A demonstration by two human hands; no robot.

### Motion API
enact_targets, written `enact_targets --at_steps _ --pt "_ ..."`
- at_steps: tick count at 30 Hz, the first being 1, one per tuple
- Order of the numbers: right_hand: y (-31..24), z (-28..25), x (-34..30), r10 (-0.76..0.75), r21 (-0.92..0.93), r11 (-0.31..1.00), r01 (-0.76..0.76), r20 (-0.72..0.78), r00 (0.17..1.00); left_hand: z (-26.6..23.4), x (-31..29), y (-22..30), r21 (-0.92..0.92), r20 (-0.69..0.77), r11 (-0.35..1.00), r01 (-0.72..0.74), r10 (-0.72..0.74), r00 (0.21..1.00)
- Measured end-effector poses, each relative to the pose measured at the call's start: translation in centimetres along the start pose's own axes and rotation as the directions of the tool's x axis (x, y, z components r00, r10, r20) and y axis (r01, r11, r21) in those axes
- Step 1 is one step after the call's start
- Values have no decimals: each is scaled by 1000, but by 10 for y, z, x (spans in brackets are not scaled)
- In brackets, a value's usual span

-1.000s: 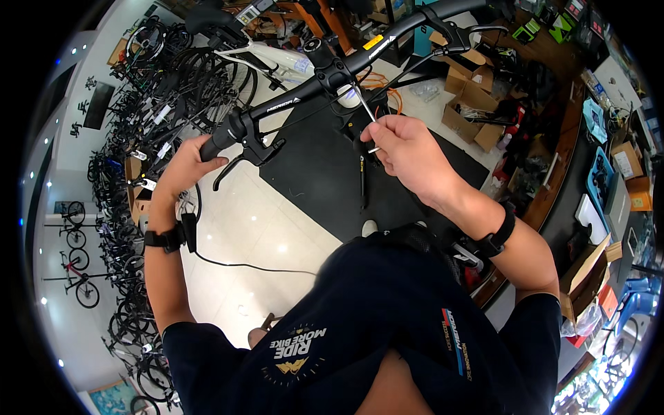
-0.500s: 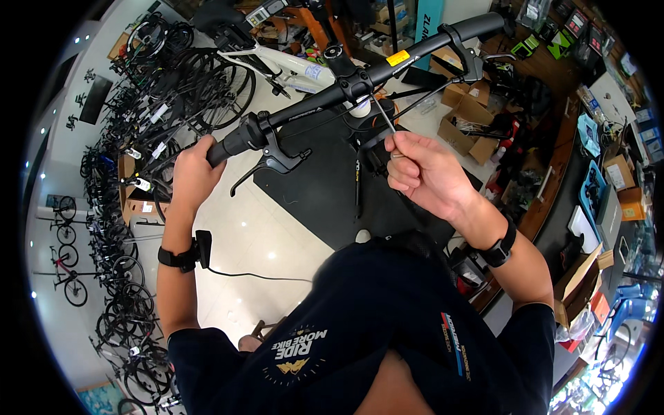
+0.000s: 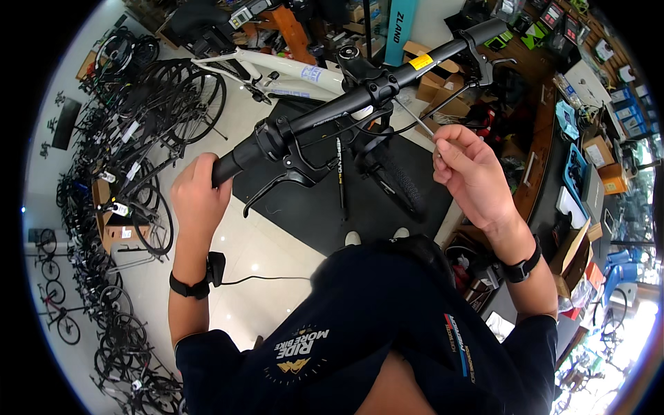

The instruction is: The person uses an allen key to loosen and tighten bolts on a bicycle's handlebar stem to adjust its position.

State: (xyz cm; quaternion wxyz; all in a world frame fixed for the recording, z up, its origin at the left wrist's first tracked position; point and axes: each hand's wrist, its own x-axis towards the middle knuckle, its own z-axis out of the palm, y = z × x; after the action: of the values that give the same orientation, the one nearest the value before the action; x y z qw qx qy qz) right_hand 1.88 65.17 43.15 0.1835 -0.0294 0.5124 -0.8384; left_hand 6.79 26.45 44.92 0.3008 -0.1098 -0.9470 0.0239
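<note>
A black bicycle handlebar runs slantwise across the upper middle, higher at its right end. My left hand is closed around the end of its left grip. Below that grip hangs a black brake lever. Thumb and fingers of my right hand pinch a thin metal hex key. Its shaft slants up to the underside of the stem clamp; whether the tip sits in a bolt is too small to tell. The knobby front wheel shows under the bar, turned aslant.
A black mat lies beneath the bike on the pale floor. Many bicycles stand packed at the left, and a white frame is behind the bar. Cardboard boxes sit beyond, with a cluttered counter at the right.
My right hand and the hex key have shifted right in the view. The handlebar appears slightly lower and further right, and more of the front wheel shows. Both hands keep their hold.
</note>
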Motion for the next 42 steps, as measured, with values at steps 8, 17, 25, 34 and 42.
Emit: enact_targets --at_steps 8,17,25,34,42 --pt "23 8 -9 -407 -765 583 274 16 913 -7 -3 -4 -352 41 931 100 -91 995" --pt "21 15 -15 -430 -976 127 177 107 897 -3 -7 -13 -569 92 813 125 -88 992" --pt "3 5 -8 -140 -757 648 87 -6 990 -7 0 -11 -553 173 814 177 -95 980" --pt "-21 -21 37 582 -286 811 -510 307 753 -24 25 13 -234 393 891 389 -280 876" --pt "-28 -35 65 600 -527 786 -324 520 608 -26 41 27 -10 543 916 402 -333 771"
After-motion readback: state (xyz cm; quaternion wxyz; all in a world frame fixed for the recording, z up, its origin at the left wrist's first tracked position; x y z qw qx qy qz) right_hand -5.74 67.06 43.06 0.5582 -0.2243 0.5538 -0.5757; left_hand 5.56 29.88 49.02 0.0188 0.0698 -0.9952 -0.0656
